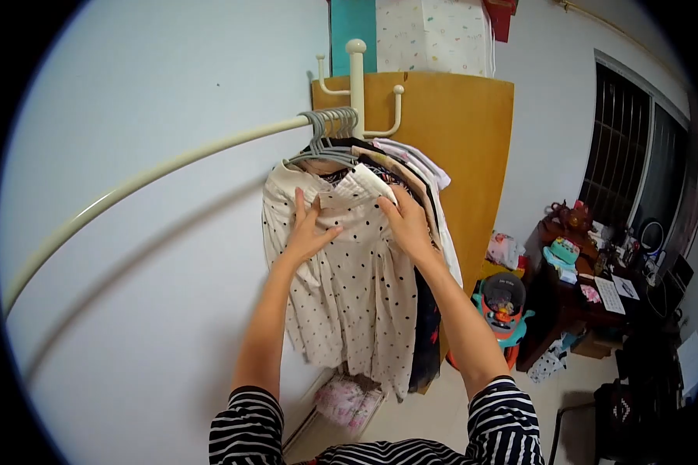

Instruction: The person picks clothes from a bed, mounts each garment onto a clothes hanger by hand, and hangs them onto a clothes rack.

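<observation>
A cream polka-dot blouse [357, 271] hangs at the front of the clothes on the rack, its collar folded up near the top. My right hand [408, 225] pinches the blouse's pale edge between thumb and fingers, on the right side. Against the upper front of the same blouse lies my left hand [309, 232], with thumb and fingers spread apart. Grey hangers [318, 136] hook over the rail above both hands. Behind the blouse hang several other garments [434, 209], partly hidden by it.
A cream clothes rack rail [155, 159] curves along the wall to the left. Behind the rack stands a wooden cabinet [461, 147] with bags on top. Pink floral fabric [347, 403] lies low under the clothes. To the right are a child's seat [504, 298] and a cluttered desk [558, 291].
</observation>
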A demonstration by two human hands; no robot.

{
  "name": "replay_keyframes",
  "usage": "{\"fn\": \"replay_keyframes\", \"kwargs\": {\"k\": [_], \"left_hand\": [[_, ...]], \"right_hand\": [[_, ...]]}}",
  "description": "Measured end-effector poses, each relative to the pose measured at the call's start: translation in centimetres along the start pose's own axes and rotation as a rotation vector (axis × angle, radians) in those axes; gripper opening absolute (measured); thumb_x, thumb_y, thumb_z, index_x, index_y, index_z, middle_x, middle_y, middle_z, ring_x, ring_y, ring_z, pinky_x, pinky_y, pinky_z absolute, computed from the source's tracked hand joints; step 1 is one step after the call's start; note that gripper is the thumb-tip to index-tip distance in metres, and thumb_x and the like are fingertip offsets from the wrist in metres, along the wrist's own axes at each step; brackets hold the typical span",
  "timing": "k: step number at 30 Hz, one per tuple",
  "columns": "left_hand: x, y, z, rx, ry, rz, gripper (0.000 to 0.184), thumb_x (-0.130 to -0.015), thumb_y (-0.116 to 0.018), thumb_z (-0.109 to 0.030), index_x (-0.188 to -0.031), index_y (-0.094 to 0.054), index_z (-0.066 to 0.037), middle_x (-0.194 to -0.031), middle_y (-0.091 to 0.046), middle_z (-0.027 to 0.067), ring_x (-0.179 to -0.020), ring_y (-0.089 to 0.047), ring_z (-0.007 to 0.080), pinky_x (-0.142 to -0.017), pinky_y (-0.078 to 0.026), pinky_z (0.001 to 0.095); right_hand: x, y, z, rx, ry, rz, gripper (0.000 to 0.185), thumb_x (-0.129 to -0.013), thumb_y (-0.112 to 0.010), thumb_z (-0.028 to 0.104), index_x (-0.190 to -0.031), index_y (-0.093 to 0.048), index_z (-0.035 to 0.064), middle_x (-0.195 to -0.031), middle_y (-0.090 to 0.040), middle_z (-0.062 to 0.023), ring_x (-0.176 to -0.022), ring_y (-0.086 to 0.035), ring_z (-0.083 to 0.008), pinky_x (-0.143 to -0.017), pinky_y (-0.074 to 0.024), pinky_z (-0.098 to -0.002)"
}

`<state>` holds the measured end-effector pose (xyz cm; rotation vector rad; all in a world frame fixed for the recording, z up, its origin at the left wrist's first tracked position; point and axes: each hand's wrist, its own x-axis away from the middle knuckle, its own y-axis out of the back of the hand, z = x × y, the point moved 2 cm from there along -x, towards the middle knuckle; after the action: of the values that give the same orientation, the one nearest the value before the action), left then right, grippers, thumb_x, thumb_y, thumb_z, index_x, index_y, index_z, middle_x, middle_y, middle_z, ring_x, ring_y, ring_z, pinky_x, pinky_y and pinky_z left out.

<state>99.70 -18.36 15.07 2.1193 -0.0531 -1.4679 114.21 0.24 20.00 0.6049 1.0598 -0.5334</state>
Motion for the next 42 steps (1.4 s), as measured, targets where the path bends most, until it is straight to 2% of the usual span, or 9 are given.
{"fn": "replay_keyframes", "kwargs": {"k": [3,9,11,13,16,19,27,35,42], "left_hand": [[2.7,-1.7,-1.1,0.060,0.063,0.074,0.106,-0.078,-0.067,-0.046,-0.146,0.003,-0.004,-0.148,0.012,0.0281,-0.140,0.006,0.0387,-0.111,-0.014,0.0437],[14.8,-10.8,-0.4,0.347,0.163,0.275,0.104,-0.080,-0.064,-0.048,-0.146,0.004,-0.004,-0.148,0.016,0.0273,-0.139,0.006,0.0393,-0.111,-0.009,0.0452],[19.3,-13.8,-0.5,0.342,0.157,0.332,0.103,-0.080,-0.063,-0.047,-0.145,0.003,-0.003,-0.147,0.015,0.0281,-0.139,0.005,0.0400,-0.111,-0.009,0.0452],[23.8,-15.1,-2.4,0.322,0.138,0.377,0.102,-0.081,-0.063,-0.048,-0.145,0.002,-0.003,-0.147,0.015,0.0287,-0.139,0.005,0.0405,-0.111,-0.009,0.0453],[27.6,-15.1,-5.7,0.475,0.091,0.441,0.097,-0.080,-0.066,-0.039,-0.146,-0.003,-0.003,-0.148,0.009,0.0286,-0.139,0.002,0.0413,-0.111,-0.010,0.0463],[28.5,-13.2,-10.8,0.552,0.018,0.442,0.089,-0.077,-0.068,-0.014,-0.145,-0.012,-0.004,-0.149,-0.002,0.0271,-0.138,-0.008,0.0419,-0.110,-0.015,0.0483],[30.3,-11.8,-23.0,0.783,-0.248,0.488,0.079,-0.074,-0.060,0.005,-0.142,-0.021,0.001,-0.150,-0.006,0.0236,-0.138,-0.013,0.0396,-0.111,-0.017,0.0423],[36.0,-13.7,-35.1,0.930,-0.541,0.626,0.079,-0.074,-0.062,0.000,-0.142,-0.021,-0.001,-0.149,-0.009,0.0261,-0.136,-0.013,0.0431,-0.109,-0.015,0.0519],[43.5,-12.3,-50.3,1.043,-0.646,0.761,0.079,-0.075,-0.061,-0.001,-0.143,-0.020,-0.002,-0.149,-0.007,0.0262,-0.137,-0.010,0.0433,-0.109,-0.013,0.0551]], "right_hand": [[2.9,0.4,-1.1,-0.118,-0.064,0.025,0.029,-0.084,-0.059,0.022,-0.105,-0.057,0.0018,-0.083,-0.063,-0.0143,-0.073,-0.061,-0.0248,-0.069,-0.0463,-0.0350],[14.4,0.6,-4.8,0.002,-0.406,0.252,0.033,-0.073,-0.065,0.020,-0.098,-0.062,-0.0003,-0.083,-0.065,-0.0169,-0.077,-0.063,-0.0275,-0.073,-0.0486,-0.0366],[19.0,0.1,-7.0,0.018,-0.481,0.329,0.028,-0.076,-0.066,0.019,-0.094,-0.064,-0.0024,-0.076,-0.063,-0.0069,-0.071,-0.056,-0.0136,-0.067,-0.0473,-0.0315],[24.3,0.2,-8.0,-0.041,-0.611,0.322,0.035,-0.074,-0.065,0.021,-0.100,-0.063,-0.0026,-0.081,-0.065,-0.0173,-0.071,-0.062,-0.0216,-0.068,-0.0481,-0.0353],[29.4,1.3,-7.2,0.088,-0.745,0.351,0.026,-0.081,-0.062,0.015,-0.100,-0.061,-0.0031,-0.080,-0.062,-0.0043,-0.073,-0.056,-0.0118,-0.066,-0.0463,-0.0284],[32.9,2.7,-5.6,-0.029,-0.878,0.218,0.020,-0.084,-0.060,0.012,-0.099,-0.059,-0.0012,-0.080,-0.060,-0.0035,-0.071,-0.056,-0.0117,-0.065,-0.0458,-0.0279],[39.2,10.4,0.3,-0.102,-1.018,-0.019,0.027,-0.091,-0.056,0.020,-0.106,-0.057,-0.0024,-0.094,-0.061,-0.0068,-0.083,-0.060,-0.0148,-0.072,-0.0494,-0.0273],[46.0,20.6,10.3,0.051,-1.028,-0.336,0.029,-0.090,-0.054,0.021,-0.104,-0.058,-0.0031,-0.090,-0.062,-0.0076,-0.077,-0.060,-0.0142,-0.065,-0.0499,-0.0275],[54.1,31.9,22.5,0.222,-1.129,-0.501,0.029,-0.092,-0.051,0.019,-0.111,-0.055,-0.0026,-0.098,-0.060,-0.0061,-0.086,-0.059,-0.0126,-0.078,-0.0484,-0.0265]]}}
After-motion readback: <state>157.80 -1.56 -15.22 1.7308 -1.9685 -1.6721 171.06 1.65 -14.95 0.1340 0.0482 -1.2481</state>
